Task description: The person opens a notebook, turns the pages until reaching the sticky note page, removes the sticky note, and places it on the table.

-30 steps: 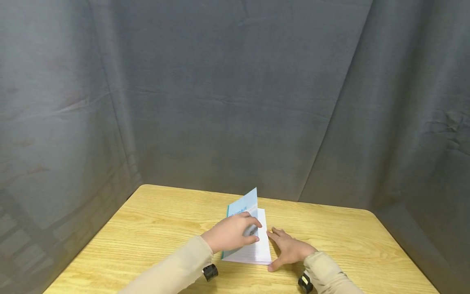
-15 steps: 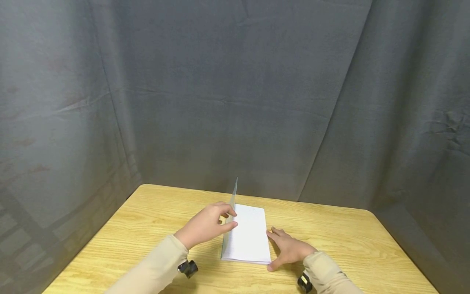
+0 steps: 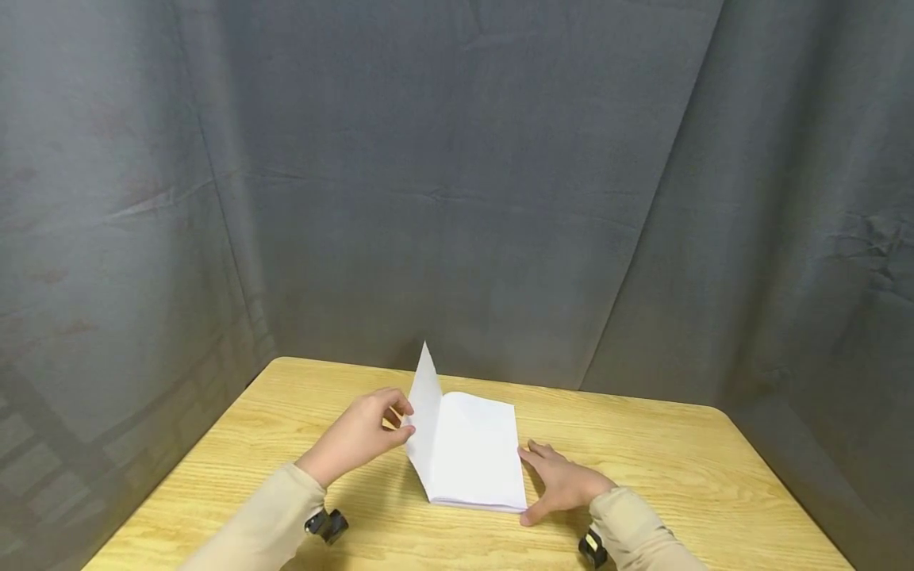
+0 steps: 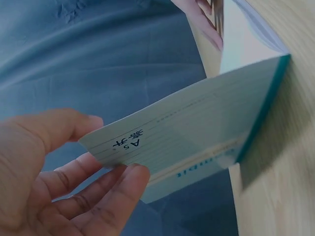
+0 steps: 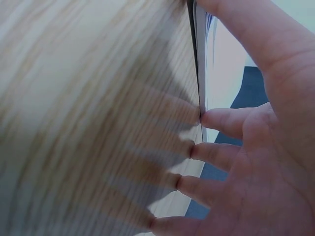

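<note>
Lower centre, on wood-grain surface (image 3: 643,468): thin rectangular notebook (image 3: 474,456) lying lengthwise, pointing away; left hand (image 3: 360,432) pinching glossy cover (image 3: 426,412); right hand (image 3: 564,482) lying flat, pressing page edge.

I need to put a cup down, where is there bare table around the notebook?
Bare wood lies right of the right hand toward the table edge, behind the notebook, and far left of the left hand. It is crowded at the notebook, between the hands.

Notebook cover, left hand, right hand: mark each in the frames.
notebook cover (image 3: 425,412), head view, on its raised white inner face.
left hand (image 3: 360,434), head view, on the back of the hand.
right hand (image 3: 567,484), head view, on the back of the hand.
</note>
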{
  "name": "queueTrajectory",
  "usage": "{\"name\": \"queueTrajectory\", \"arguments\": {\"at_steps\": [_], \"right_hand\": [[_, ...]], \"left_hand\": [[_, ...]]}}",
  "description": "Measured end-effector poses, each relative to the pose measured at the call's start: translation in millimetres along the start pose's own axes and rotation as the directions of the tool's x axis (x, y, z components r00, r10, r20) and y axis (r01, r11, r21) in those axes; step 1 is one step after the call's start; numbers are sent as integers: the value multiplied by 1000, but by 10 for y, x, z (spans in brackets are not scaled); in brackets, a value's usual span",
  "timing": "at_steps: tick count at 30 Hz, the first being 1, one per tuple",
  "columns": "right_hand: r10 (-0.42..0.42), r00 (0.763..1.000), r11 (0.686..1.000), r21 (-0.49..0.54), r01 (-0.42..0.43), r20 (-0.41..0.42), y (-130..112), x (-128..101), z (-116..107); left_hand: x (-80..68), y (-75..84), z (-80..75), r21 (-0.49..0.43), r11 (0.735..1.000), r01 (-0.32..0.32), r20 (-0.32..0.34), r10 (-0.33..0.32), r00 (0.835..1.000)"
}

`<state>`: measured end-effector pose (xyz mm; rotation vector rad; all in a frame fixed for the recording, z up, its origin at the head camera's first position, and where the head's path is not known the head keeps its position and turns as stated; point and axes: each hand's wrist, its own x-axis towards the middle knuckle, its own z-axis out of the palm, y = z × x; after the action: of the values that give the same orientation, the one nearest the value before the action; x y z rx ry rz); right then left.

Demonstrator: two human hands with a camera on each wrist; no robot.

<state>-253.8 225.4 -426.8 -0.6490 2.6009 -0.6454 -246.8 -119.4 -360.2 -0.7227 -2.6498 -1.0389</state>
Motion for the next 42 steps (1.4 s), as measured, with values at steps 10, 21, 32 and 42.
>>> {"name": "queueTrajectory", "arguments": {"at_steps": [10,21,32,42], "right_hand": [[-4,1000,1000,-5,4,3,-4,-26,-10],[-8,1000,1000,-9,8,-3,-2,-34,-6],[-17,1000,1000,-16,17,-4,9,-38,-18],[-17,1000,1000,-7,17,-10,12,-52,-12]], "left_hand": [[-138,-267,-63,-28,991,128,-4,-129,992],[-298,-519,-32,-57,952,301,34,-299,954],[-424,-726,44,-56,926,374,121,-365,923],[-428,-810,122,49,925,376,131,-379,916]]}}
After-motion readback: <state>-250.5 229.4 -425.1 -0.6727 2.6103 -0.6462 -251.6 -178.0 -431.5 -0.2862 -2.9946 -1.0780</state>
